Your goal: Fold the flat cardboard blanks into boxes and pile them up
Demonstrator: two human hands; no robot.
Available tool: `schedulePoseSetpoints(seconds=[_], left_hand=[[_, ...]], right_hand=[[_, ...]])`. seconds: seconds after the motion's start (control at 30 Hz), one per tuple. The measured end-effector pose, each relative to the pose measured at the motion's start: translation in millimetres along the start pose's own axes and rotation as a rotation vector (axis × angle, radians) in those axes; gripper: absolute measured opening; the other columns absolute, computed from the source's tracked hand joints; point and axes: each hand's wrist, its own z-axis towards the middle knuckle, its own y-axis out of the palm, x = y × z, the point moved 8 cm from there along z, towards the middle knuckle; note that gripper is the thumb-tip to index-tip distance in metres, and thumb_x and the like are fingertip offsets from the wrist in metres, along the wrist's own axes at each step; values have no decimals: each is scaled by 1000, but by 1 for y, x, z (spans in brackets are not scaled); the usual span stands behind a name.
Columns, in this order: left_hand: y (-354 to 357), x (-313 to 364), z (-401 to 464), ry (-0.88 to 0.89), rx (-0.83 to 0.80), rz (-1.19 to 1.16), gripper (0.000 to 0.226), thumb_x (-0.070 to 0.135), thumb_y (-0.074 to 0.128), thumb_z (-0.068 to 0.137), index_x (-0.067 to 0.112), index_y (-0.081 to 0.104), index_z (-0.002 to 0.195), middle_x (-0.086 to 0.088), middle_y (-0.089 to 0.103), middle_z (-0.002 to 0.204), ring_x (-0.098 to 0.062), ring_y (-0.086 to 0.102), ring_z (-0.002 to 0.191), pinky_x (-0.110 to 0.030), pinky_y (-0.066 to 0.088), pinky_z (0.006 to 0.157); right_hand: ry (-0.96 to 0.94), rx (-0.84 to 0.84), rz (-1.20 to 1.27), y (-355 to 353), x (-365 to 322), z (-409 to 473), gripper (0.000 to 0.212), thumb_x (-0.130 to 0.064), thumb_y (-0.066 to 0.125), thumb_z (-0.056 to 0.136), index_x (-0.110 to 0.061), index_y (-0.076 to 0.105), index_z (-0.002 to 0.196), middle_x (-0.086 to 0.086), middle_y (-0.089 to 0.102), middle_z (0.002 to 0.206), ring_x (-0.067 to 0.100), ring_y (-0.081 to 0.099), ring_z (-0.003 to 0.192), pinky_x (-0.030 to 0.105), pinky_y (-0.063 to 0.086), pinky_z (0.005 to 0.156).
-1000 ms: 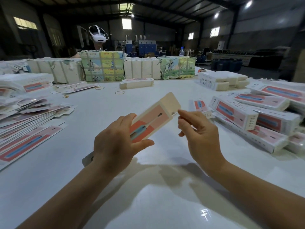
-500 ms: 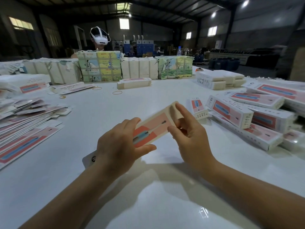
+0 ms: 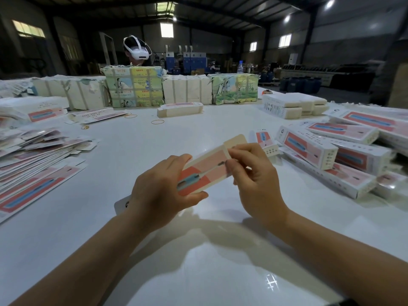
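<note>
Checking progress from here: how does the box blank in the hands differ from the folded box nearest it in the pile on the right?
The blank is held off the table by the left hand and right hand, its end flap sticking out. The folded box lies closed on the pile. Both carry the same pink-and-blue print.

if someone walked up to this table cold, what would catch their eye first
First, the two hands at centre: the left hand grips a pink and blue cardboard blank while the right hand pinches its far end by the beige flap. Next, the pile of folded boxes on the right of the white table, and the fanned heap of flat blanks on the left. Across the table, paper-wrapped bundles stand in a row before a person wearing a white headset.
</note>
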Motion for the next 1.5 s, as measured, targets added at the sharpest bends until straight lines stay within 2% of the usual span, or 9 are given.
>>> schedulePoseSetpoints(seconds=[0.27, 0.37, 0.47, 0.6, 0.7, 0.8, 1.0, 1.13, 1.5], left_hand=[[-6, -3, -1, -22, 57, -59, 75, 58, 61, 68, 13, 53, 128, -2, 64, 109, -20, 62, 81, -37, 57, 65], [-4, -2, -1, -18, 69, -82, 75, 59, 59, 68, 16, 52, 129, 1, 62, 111, -17, 60, 83, -34, 56, 68], [3, 1, -1, -19, 23, -93, 74, 62, 55, 68, 22, 48, 130, 7, 59, 112, -13, 57, 85, -31, 55, 71], [7, 1, 0, -28, 3, -141, 69, 61, 55, 68, 25, 48, 127, 10, 57, 106, -13, 57, 83, -33, 55, 71], [7, 4, 0, -6, 37, -123, 65, 55, 67, 73, 21, 50, 125, 6, 59, 106, -15, 56, 82, -33, 55, 70], [5, 4, -1, -11, 62, -87, 64, 46, 73, 74, 16, 51, 127, 0, 61, 109, -19, 58, 85, -37, 55, 72], [-3, 3, -5, 13, 105, 38, 70, 37, 84, 65, 3, 57, 120, -12, 65, 100, -29, 63, 77, -39, 55, 62], [-6, 6, -5, 33, 139, 62, 71, 33, 88, 58, 0, 61, 115, -13, 67, 93, -32, 63, 72, -39, 55, 56], [-13, 7, -7, 96, 197, 81, 69, 45, 70, 67, 3, 58, 120, -14, 68, 102, -25, 66, 77, -34, 55, 66]], right_hand=[[-135, 113, -312, -19, -18, 10, 60, -32, 68, 81, -30, 42, 134, -1, 36, 124, 4, 41, 106, 18, 46, 84], [358, 2, 287, -11, 22, 13, 90, -21, 78, 73, -36, 22, 143, -5, 49, 127, 6, 50, 116, 28, 47, 93], [668, -237, 924, 24, 32, 4, 43, -6, 64, 74, -11, 56, 116, 7, 68, 99, 25, 63, 104, 41, 53, 92], [327, -199, 470, 12, 23, 5, 21, -7, 59, 87, -15, 66, 105, 8, 69, 91, 23, 66, 89, 32, 56, 84], [-36, -159, -208, 10, 2, -1, 45, -23, 45, 91, -10, 52, 133, 1, 65, 105, 7, 61, 88, 15, 49, 78], [-129, -245, -415, 21, -3, -11, 54, -31, 39, 94, -8, 36, 144, 5, 58, 128, 14, 57, 106, 13, 41, 87], [303, -286, 339, 23, 7, -6, 31, -37, 40, 95, -35, 52, 123, -14, 64, 108, 7, 60, 106, 31, 47, 101], [294, -221, 337, 18, 6, -4, 40, -11, 50, 95, -18, 48, 135, -11, 62, 120, 8, 60, 111, 33, 48, 99], [343, -217, 498, 16, 7, -5, 50, 0, 40, 97, -43, 62, 108, -13, 71, 97, 11, 63, 98, 31, 50, 94]])
